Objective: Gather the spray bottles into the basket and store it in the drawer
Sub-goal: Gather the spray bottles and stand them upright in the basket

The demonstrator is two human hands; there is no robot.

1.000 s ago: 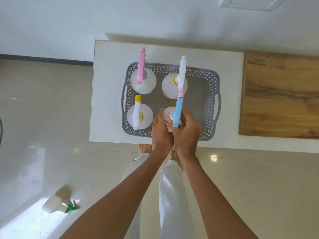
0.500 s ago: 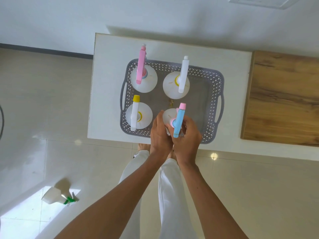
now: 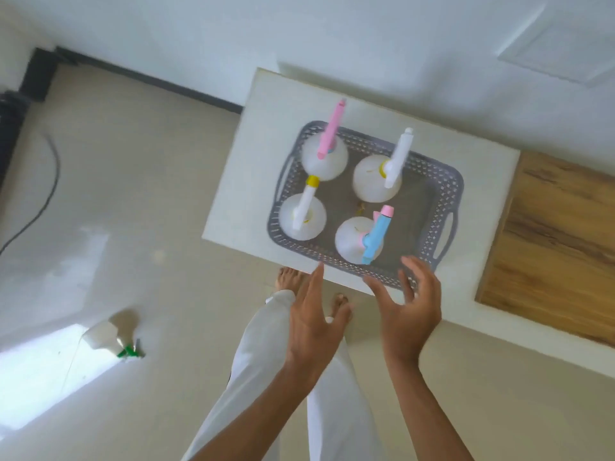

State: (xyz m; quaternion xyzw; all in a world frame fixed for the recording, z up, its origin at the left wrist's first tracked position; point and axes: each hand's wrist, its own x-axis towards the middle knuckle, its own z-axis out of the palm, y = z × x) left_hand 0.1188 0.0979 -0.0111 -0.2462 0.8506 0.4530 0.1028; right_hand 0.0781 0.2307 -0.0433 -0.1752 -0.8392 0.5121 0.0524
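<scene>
A grey perforated basket (image 3: 442,191) sits on a white cabinet top (image 3: 253,161). Several white spray bottles stand upright in it: one with a pink head (image 3: 331,134) at the back left, one with a white head (image 3: 397,159) at the back right, one with a white head and yellow tip (image 3: 306,204) at the front left, and one with a blue and pink head (image 3: 374,236) at the front middle. My left hand (image 3: 312,321) and my right hand (image 3: 407,311) hover open just in front of the basket, touching nothing.
A further white spray bottle with a green head (image 3: 111,337) lies on the tiled floor at the left. A wooden surface (image 3: 552,241) adjoins the cabinet on the right. A dark cable (image 3: 46,194) runs over the floor at the far left. My feet and white trousers are below.
Both hands have let go of the blue-headed bottle and drawn back towards me with fingers spread. The bottle now stands in the basket. My view has swung to the left.
</scene>
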